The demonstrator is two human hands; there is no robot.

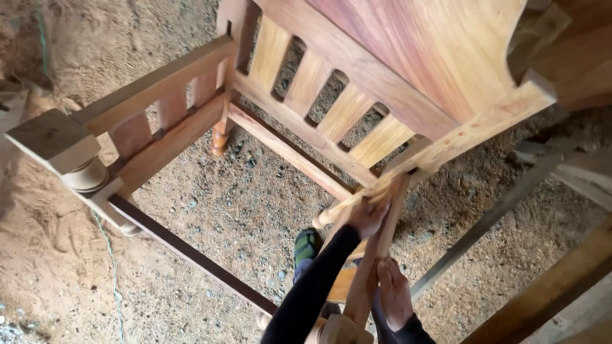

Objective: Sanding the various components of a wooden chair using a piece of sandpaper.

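An unfinished wooden chair frame (299,95) with a slatted side and a broad back panel stands on a dirt floor. A long wooden slat (377,255) leans upright against the frame's near corner. My left hand (368,216), in a dark sleeve, grips the slat near its top where it meets the frame's rail. Lower down, my right hand (394,294) is closed around the same slat. A turned leg post (83,169) with a square top is at the left.
Sawdust and gravel cover the ground (242,204). A dark rail (191,251) runs along the frame's bottom. Timber boards (548,286) lie at the right. A green cord (115,280) trails on the left. My green-toed shoe (307,245) shows below the frame.
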